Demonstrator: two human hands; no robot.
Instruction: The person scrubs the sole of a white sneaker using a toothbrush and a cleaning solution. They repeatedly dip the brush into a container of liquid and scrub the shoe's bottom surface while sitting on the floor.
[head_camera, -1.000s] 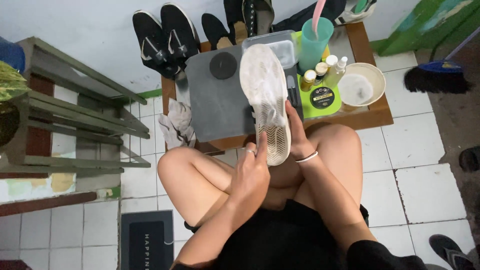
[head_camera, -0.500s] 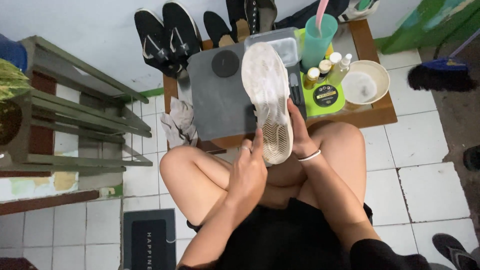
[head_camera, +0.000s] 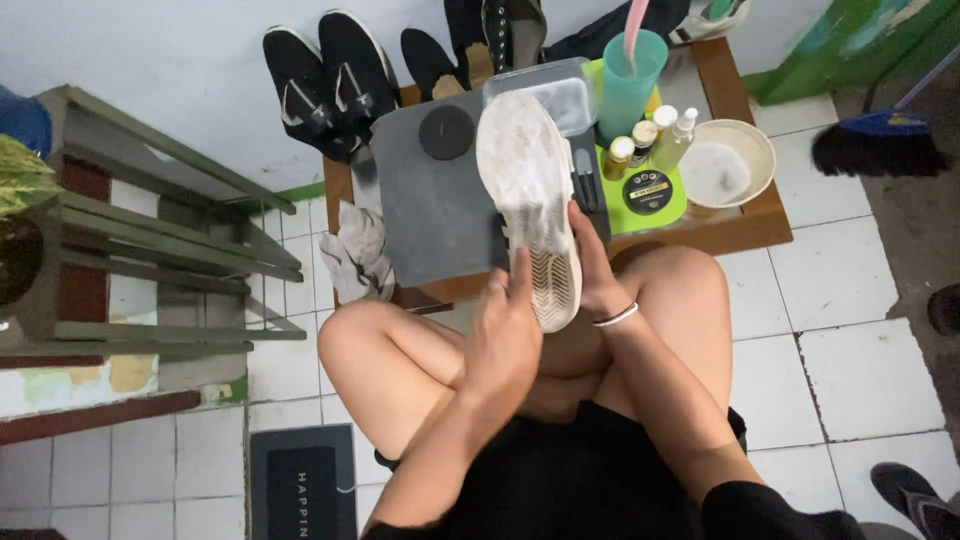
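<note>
While sitting cross-legged before the low table (head_camera: 750, 232), the person is cleaning a white sneaker (head_camera: 530, 200) sole-up above the grey mat (head_camera: 430, 215): left hand (head_camera: 505, 335) pressing its heel, right hand (head_camera: 590, 270) gripping its side; turning it likely follows.

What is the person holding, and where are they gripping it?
A white shoe, sole up. The right hand grips its heel end; the left hand touches the same end.
</note>
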